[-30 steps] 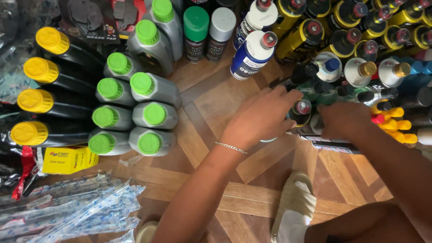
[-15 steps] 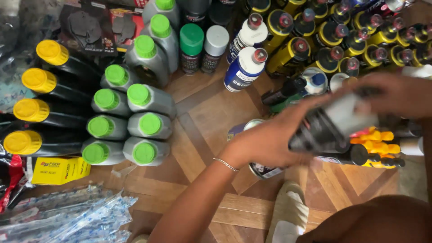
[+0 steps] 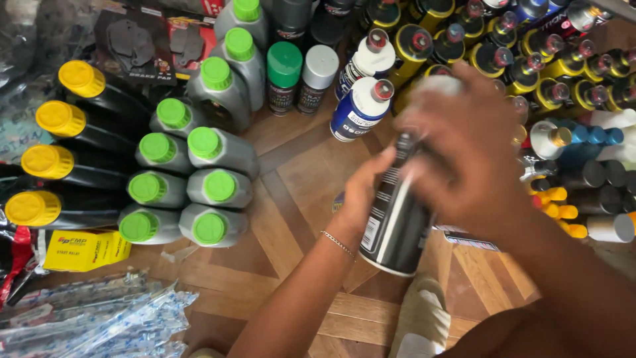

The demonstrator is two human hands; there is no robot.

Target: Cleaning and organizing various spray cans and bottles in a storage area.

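Below you is a wooden floor (image 3: 291, 179) with a parquet pattern, and products stand on it all around the bare middle. At your left, black bottles with yellow caps (image 3: 73, 166) lie in a column, and just beside them grey bottles with green caps (image 3: 192, 185) are packed together in rows. At the top right stand many yellow and black bottles (image 3: 530, 59) close to each other, and under them smaller tubes with blue, white and yellow caps (image 3: 583, 172). Two white and blue spray cans (image 3: 361, 106) lean near the top centre. In the lower left corner are clear plastic packets (image 3: 99, 318) and a yellow box (image 3: 83, 248). Above the bare floor you hold a black spray can (image 3: 396, 212), tilted, with its base toward you. Your left hand (image 3: 364, 192) is closed around its lower side. Your right hand (image 3: 464, 146) grips its upper part and covers the top; it looks blurred.
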